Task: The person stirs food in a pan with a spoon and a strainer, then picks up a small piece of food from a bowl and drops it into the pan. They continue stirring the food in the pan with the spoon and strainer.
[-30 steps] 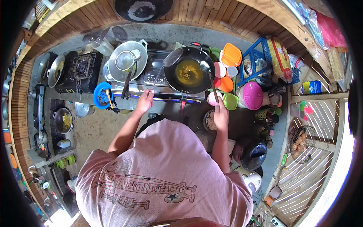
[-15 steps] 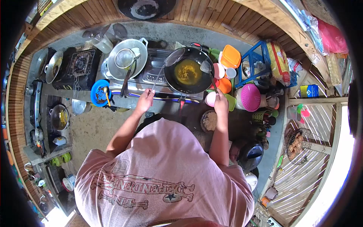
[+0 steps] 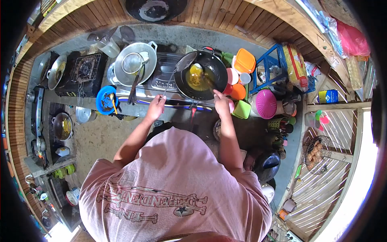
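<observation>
A black wok [image 3: 219, 66] sits on the stove with yellowish oil [image 3: 197, 83] and fried bits in it. My left hand [image 3: 156, 108] is closed round the thin handle of a skimmer [image 3: 186, 60], whose round head hangs over the wok's left rim. In my right hand [image 3: 221, 103] is the dark handle of a spatula [image 3: 210, 82], reaching into the oil. A bright yellow lump [image 3: 196, 69] shows at the spatula's far end; motion blur hides its detail.
Left of the wok, a large aluminium pan [image 3: 150, 68] holds a strainer [image 3: 132, 63]. A blue bowl [image 3: 100, 105] with a utensil stands at the counter edge. Several plastic containers [image 3: 246, 60], a pink-lidded tub [image 3: 266, 103] and a blue basket [image 3: 262, 86] crowd the right.
My right hand has moved left, bringing the spatula from the wok's right rim into the oil. A yellow lump now shows there. My left hand and the skimmer have barely moved.
</observation>
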`<action>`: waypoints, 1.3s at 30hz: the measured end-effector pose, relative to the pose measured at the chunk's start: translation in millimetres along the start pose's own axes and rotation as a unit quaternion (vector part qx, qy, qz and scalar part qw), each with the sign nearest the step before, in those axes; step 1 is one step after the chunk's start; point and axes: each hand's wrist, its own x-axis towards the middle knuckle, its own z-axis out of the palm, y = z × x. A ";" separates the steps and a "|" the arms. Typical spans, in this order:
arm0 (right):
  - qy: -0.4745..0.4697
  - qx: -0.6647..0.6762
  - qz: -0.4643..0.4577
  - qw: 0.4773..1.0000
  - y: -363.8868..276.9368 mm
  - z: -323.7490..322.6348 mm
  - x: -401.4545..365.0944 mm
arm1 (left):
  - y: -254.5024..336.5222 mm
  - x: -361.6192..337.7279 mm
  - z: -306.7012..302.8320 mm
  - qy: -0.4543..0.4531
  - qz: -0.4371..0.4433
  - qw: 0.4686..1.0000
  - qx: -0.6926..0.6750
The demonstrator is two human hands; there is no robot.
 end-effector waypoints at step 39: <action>0.036 -0.058 -0.021 0.997 -30.0 -16.2 -20.9 | 7.9 -9.7 -10.8 0.008 -0.020 1.000 -0.020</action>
